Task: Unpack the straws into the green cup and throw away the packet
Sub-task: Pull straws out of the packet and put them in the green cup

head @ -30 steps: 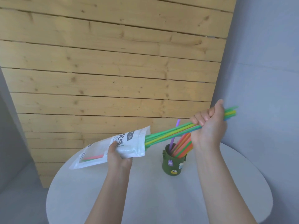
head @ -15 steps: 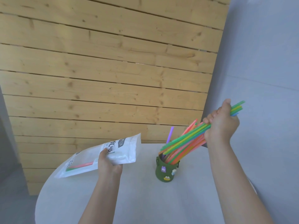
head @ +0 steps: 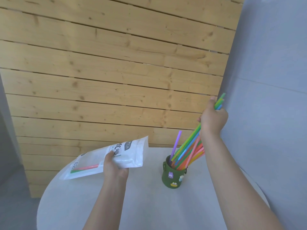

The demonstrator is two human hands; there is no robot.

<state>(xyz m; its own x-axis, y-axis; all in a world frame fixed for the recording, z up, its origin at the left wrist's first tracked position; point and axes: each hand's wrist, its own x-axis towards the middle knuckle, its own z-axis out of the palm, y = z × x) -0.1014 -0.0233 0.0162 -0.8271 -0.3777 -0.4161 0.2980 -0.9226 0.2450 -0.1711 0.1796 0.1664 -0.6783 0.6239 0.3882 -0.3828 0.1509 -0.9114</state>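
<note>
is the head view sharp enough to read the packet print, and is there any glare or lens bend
Head view: the packet print is soft, letters not legible; the wooden planks bow and slant from the wide-angle lens; lighting is flat and even, with no glare on the white table, and the green cup casts only a faint shadow.

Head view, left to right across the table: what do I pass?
Packet with two straws left inside → left hand gripping it → purple straw → green cup → bundle of straws dipping into the cup → right hand clutching their tops.
</note>
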